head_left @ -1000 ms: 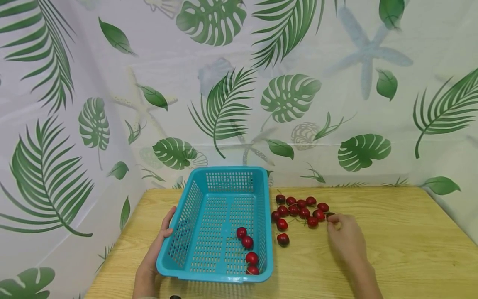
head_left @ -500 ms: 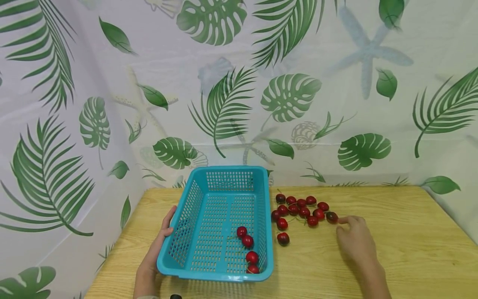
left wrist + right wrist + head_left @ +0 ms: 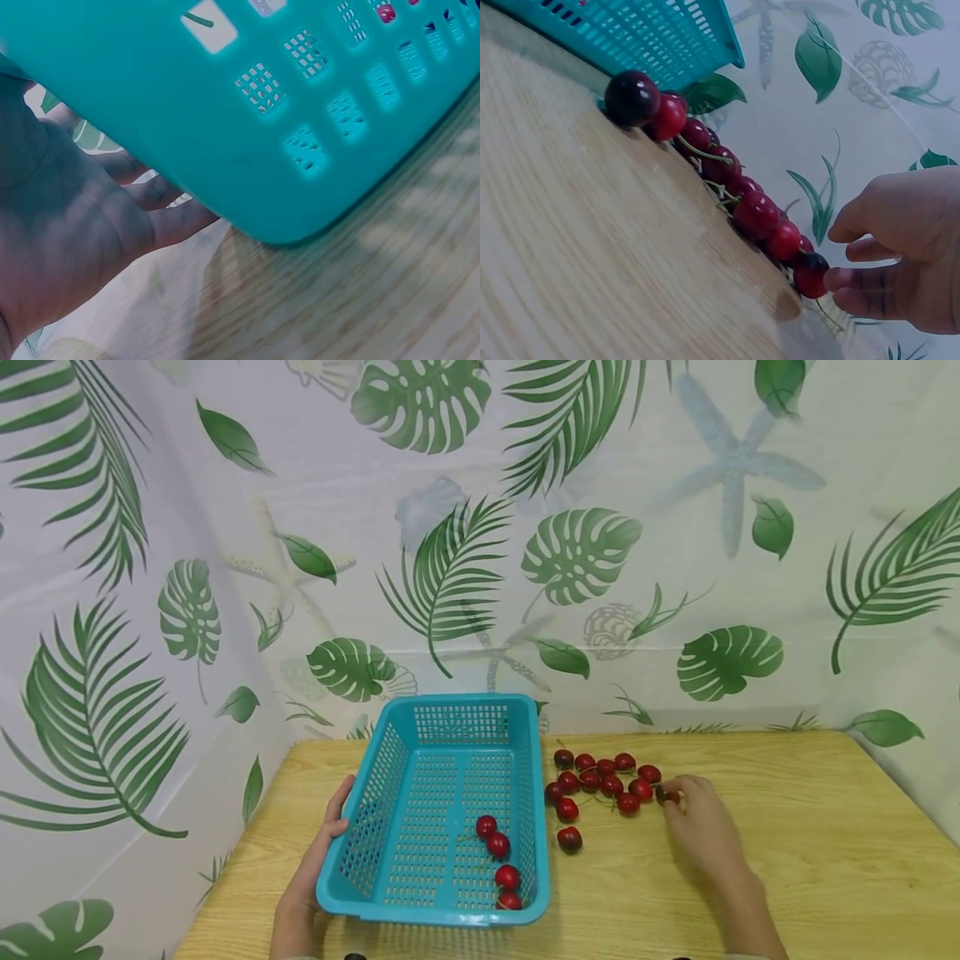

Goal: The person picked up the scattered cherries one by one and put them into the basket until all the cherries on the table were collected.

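Observation:
A turquoise plastic basket (image 3: 433, 917) stands on the table, with several red cherries (image 3: 498, 844) along its right side. My left hand (image 3: 311, 860) rests against the basket's outer left wall, its thumb at the rim. In the left wrist view its fingers (image 3: 176, 222) reach behind the basket's corner, the fingertips hidden. To the right of the basket lies a group of loose cherries (image 3: 611, 786). My right hand (image 3: 705, 827) is at the rightmost one, a dark cherry (image 3: 811, 276). The right wrist view shows its fingertips at this cherry and the thumb apart from it.
A wooden table (image 3: 840, 852) carries everything. Behind it hangs a white cloth (image 3: 645, 677) printed with green leaves and starfish. One cherry (image 3: 569, 839) lies nearer the front, beside the basket's right wall.
My right hand drew back slightly from the dark cherry, then came forward to it again. The left hand and the basket have hardly moved.

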### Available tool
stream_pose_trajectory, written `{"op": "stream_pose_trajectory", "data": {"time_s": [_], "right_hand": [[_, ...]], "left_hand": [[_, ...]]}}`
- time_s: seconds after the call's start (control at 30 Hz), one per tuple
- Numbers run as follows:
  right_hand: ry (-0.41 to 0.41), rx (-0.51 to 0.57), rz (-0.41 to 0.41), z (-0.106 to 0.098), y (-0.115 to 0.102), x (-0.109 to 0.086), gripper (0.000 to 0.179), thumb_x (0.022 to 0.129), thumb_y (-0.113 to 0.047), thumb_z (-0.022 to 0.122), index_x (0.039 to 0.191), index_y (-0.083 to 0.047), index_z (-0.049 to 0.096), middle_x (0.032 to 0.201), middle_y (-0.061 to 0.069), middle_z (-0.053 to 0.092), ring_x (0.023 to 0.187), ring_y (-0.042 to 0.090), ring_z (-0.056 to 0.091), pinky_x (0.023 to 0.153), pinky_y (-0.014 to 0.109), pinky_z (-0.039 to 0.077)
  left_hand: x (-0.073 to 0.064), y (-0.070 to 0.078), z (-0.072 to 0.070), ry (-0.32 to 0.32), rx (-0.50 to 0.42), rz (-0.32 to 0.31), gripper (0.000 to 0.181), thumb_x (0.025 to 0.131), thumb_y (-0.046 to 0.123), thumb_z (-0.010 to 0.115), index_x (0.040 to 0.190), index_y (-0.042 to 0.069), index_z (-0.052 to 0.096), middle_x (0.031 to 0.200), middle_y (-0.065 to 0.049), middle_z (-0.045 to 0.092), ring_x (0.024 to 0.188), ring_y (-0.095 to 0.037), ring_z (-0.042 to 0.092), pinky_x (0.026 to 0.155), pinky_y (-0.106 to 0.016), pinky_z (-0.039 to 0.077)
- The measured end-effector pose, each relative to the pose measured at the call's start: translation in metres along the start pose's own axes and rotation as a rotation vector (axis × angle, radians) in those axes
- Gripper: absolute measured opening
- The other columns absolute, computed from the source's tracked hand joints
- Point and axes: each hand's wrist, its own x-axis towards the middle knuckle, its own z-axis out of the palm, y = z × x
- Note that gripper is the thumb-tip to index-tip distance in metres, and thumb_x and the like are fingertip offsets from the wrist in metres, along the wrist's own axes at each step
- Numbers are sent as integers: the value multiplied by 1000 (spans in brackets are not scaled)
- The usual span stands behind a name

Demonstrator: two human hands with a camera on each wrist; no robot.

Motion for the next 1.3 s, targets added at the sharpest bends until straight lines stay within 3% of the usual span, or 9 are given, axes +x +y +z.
{"op": "stream_pose_trajectory", "data": {"time_s": [0.17,0.3,0.37,0.47,0.57,0.8,0.93,1.17,1.3], "right_hand": [[-37,7,-28,11,-16,3,30,96,-9,54,121,6,62,117,25,59,102,37,60,81,51,50],[-95,-38,-34,22,-31,2,26,96,-12,57,117,0,66,106,14,67,92,29,65,74,46,52],[-137,-65,-49,28,-36,1,25,95,-11,57,115,-1,68,104,13,70,88,27,65,71,45,52],[-188,-127,-67,36,-41,-3,28,93,-11,56,115,0,69,110,16,69,97,33,65,75,49,53],[-194,-178,-82,44,-44,-5,34,91,-9,57,120,4,67,118,23,64,104,39,63,77,52,53],[-161,-224,-77,52,-46,-5,47,89,-9,59,130,12,56,128,32,52,98,43,64,72,54,54],[-157,-217,-35,56,-44,-5,51,90,-11,58,134,14,51,130,34,48,85,37,65,64,49,54],[-146,-214,-4,57,-40,-1,51,93,-13,56,133,19,49,132,34,44,72,26,60,56,41,50],[-143,-217,-11,58,-38,0,50,94,-12,56,131,20,50,131,33,45,66,23,57,53,39,48]], "left_hand": [[-1,-3,-3,-13,-7,46,66,96,12,25,142,60,26,158,-14,7,128,2,36,101,-25,35],[-1,-3,-4,-17,-16,46,64,96,14,25,140,61,27,158,-13,8,124,6,38,100,-25,36],[-1,-3,-3,-21,-18,42,65,97,13,24,141,60,27,158,-22,1,124,6,39,101,-24,36],[0,-2,-2,-16,-19,24,65,97,12,23,140,60,27,157,-29,-6,124,6,39,100,-23,36],[0,-1,-2,-1,-16,4,65,96,12,22,139,61,27,157,-32,-9,130,-3,37,100,-24,36],[1,1,-1,-3,13,8,65,96,12,23,140,60,25,157,-35,-8,142,-50,11,101,-29,36],[1,1,0,5,22,-1,66,95,13,22,138,63,25,158,-34,-7,142,-54,7,104,-35,33],[1,-1,2,32,8,-21,68,93,15,22,148,54,17,160,-29,-9,144,-56,1,111,-63,13],[1,-2,1,27,5,-16,68,93,16,23,149,53,16,160,-29,-10,144,-55,2,111,-61,14]]}}
